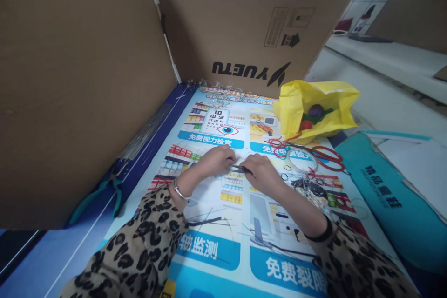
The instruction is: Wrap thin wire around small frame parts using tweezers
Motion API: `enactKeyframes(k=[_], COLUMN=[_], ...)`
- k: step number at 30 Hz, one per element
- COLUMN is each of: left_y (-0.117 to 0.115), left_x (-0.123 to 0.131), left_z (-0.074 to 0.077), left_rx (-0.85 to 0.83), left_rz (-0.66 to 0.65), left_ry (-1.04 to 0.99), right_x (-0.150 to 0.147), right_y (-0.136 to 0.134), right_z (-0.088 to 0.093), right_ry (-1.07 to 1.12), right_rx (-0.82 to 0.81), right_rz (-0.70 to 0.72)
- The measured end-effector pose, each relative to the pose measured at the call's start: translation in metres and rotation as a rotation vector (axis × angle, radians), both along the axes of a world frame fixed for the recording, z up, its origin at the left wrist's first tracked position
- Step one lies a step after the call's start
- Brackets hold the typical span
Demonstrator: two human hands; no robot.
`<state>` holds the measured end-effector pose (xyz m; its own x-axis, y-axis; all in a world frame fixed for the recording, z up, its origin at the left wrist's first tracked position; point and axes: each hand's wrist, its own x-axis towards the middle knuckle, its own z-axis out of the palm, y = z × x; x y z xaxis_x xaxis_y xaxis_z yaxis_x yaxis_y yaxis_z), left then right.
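Both hands meet over the middle of a printed poster (213, 214) spread on the surface. My left hand (218, 160) is closed in a pinch; what its fingers hold is too small to make out. My right hand (264, 173) is closed around a small dark tool with a narrow tip (240, 168), which points left toward my left fingertips. Its handle is hidden in the palm, so its exact kind does not show. Thin wires and dark strips (206, 221) lie on the poster below my hands.
Tall cardboard panels (223, 18) stand left and behind. Teal-handled pliers (117, 198) and a bundle of wires (148, 130) lie left. To the right are a yellow bag (291, 109) with yarn, red-handled scissors (330, 159), tangled wire (314, 194) and a teal box (370, 167).
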<state>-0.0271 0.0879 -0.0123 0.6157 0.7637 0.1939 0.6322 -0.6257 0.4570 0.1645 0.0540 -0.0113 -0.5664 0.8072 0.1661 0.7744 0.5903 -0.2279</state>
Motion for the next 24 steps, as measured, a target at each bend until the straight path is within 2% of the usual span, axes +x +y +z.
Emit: enactKeyframes(k=[6,13,18,24], left_y=[0.000,0.003,0.000,-0.007], left_x=[-0.007,-0.020,-0.016,-0.004], left_z=[0.010,0.026,0.020,0.011], left_rx=[-0.015,0.012,0.037,0.030], left_rz=[-0.009,0.035,-0.012,-0.173], left_ry=[-0.043,-0.078,-0.155,-0.074], right_x=[0.008,0.011,0.009,0.005], right_y=[0.002,0.003,-0.003,-0.007], right_z=[-0.012,-0.013,-0.008,-0.010], right_ry=[0.226,0.290,0.227,0.056], right_rx=[0.141,0.202,0.203,0.210], right_rz=[-0.070,-0.067,0.055,0.126])
